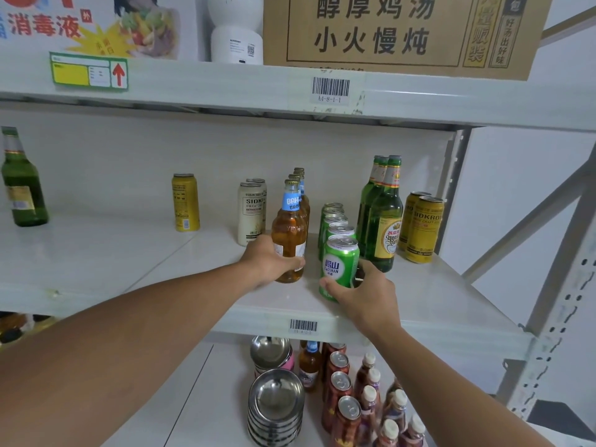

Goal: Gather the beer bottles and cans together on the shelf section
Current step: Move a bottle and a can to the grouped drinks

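Observation:
On the middle shelf (429, 295) my left hand (269, 262) grips the base of the front amber bottle (290, 230) with a blue neck label, which heads a row of like bottles. My right hand (362, 293) curls round the front green can (340, 264), the nearest of a row of green cans (333, 219). Right of them stand green glass bottles (383, 217) and two yellow cans (424, 229). Two cream cans (251, 212) stand left of the amber row. Farther left a lone yellow can (185, 201) and a lone green bottle (22, 185) stand apart.
The shelf above carries a cardboard box (403, 30) and a white appliance (235, 30). Below, stacked steel bowls (275, 404), red cans (340, 388) and small bottles (387, 414) fill the lower shelf. A perforated upright (548, 343) and diagonal brace bound the right side.

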### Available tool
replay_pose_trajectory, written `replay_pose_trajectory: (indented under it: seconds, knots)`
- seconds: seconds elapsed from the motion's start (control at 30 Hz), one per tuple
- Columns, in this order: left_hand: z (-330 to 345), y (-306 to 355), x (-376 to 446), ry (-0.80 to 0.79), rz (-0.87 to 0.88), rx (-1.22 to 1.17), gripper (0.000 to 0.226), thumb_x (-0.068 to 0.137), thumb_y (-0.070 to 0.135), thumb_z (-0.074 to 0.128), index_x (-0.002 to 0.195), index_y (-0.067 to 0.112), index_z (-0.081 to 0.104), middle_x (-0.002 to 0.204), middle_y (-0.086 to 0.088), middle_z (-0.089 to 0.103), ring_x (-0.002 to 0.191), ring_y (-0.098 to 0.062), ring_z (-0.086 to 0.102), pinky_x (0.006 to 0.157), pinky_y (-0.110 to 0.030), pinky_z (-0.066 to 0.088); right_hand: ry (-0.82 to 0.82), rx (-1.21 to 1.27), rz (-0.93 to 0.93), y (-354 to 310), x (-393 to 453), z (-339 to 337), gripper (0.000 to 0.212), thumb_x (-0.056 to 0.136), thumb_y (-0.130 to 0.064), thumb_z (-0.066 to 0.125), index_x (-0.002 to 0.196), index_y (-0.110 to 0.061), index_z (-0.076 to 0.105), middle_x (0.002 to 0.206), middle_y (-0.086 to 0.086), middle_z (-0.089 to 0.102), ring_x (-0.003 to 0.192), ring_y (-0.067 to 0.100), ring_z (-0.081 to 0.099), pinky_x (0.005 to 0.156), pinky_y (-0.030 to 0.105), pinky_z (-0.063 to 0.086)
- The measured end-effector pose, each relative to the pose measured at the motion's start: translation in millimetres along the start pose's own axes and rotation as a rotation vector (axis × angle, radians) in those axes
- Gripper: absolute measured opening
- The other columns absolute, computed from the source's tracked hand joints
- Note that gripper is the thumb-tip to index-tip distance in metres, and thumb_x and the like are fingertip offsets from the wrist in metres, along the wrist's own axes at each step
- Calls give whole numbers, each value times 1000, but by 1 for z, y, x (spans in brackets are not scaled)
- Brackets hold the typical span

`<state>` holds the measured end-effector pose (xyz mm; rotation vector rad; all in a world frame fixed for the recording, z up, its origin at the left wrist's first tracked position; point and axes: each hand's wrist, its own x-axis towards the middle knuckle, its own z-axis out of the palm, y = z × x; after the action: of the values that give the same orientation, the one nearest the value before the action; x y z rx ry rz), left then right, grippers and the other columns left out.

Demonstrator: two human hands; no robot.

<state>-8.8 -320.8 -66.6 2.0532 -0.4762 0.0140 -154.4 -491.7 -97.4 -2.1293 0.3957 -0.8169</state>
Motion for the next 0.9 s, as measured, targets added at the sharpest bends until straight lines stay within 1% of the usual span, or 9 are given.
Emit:
replay_pose_trajectory:
  seconds: [0.13, 0.23, 0.47, 0.53, 0.63, 0.73, 0.83, 0.87, 0.9]
  knots:
    - [2, -1, -2, 1, -5, -5, 53, 79, 34, 96, 127, 23, 75, 117, 0, 78, 103, -17, 72, 89, -27, 51, 1, -12, -2, 2, 0, 1, 60, 78, -51, 89, 127, -27, 65, 94, -14, 69, 86, 1, 64, 80, 29, 58]
    - [3, -3, -1, 3, -2, -23, 53, 80, 33, 96, 128, 23, 75, 120, -1, 79, 105, -18, 73, 91, -28, 51, 5, -23, -5, 4, 1, 2, 57, 78, -54, 88, 125, -29, 66, 98, -12, 75, 91, 4, 69, 83, 35, 62]
    - [6, -3, 0, 0, -2, -51, 52, 81, 30, 95, 128, 24, 74, 124, -3, 79, 106, -20, 72, 95, -30, 52, 9, -77, 2, 5, 0, 6, 56, 81, -59, 84, 125, -31, 64, 102, -13, 75, 94, 9, 69, 82, 34, 60]
    - [6, -3, -1, 0, -2, -51, 52, 81, 30, 95, 128, 24, 74, 124, -3, 78, 106, -19, 72, 95, -30, 52, -3, -100, 7, 5, 0, 5, 56, 81, -63, 82, 124, -30, 64, 102, -12, 75, 93, 10, 69, 78, 32, 58]
    - [6, -5, -1, 0, 3, -57, 53, 82, 31, 95, 129, 23, 74, 125, -4, 78, 106, -20, 72, 95, -30, 52, -34, -123, 17, 1, -1, 2, 55, 84, -64, 79, 122, -28, 63, 101, -12, 73, 91, 11, 66, 69, 26, 49]
    - [5, -9, -5, -29, -6, -36, 57, 80, 35, 95, 131, 25, 73, 128, -3, 78, 113, -21, 73, 104, -34, 54, -45, -148, 24, -2, -3, 1, 55, 85, -66, 76, 123, -28, 62, 100, -12, 72, 88, 11, 65, 64, 23, 44]
    - [-3, -18, -16, -90, 39, 22, 65, 74, 42, 98, 131, 33, 69, 132, 3, 76, 120, -18, 71, 113, -41, 53, -65, -197, 38, -2, -4, 1, 57, 85, -70, 72, 123, -28, 62, 96, -13, 68, 86, 10, 63, 66, 26, 46]
    - [-9, -20, -22, -104, 62, 53, 70, 74, 44, 97, 136, 35, 64, 138, 4, 73, 126, -18, 68, 115, -41, 51, -70, -213, 38, -2, -4, 1, 58, 85, -71, 71, 123, -28, 62, 95, -13, 67, 85, 10, 62, 67, 26, 47]
    - [-16, -21, -29, -103, 85, 92, 79, 77, 46, 95, 145, 35, 56, 146, 3, 68, 134, -20, 63, 117, -39, 48, -75, -227, 38, -2, -4, 1, 59, 85, -72, 70, 123, -27, 62, 95, -13, 67, 84, 10, 62, 66, 27, 47]
